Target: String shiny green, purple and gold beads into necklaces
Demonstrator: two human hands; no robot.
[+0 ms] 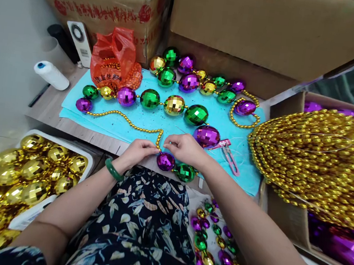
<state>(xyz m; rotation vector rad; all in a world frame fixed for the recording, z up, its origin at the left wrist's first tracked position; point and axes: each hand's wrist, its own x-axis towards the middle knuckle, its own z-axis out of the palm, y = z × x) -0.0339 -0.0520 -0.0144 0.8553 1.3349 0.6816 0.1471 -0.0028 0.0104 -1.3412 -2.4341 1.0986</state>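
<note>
My left hand (140, 150), a green bangle on its wrist, pinches the lower end of a gold bead chain (127, 120) just above a purple faceted ball (165, 161). Close by on the right, my right hand (184, 147) has thumb and forefinger pressed together; what they hold is too small to make out. A green ball (185, 172) adjoins the purple one at the table's front edge. The gold chain runs left across a blue cloth (125, 132) to a strand of large purple, green and gold balls (174, 105).
Another ball strand (189, 83) lies behind. Pink snips (231, 160) rest at right, beside a big bundle of gold bead chains (315, 162). A red plastic bag (114, 64), thread spool (51, 75) and cardboard boxes (98, 13) stand behind. Gold balls (35, 169) fill a left tub.
</note>
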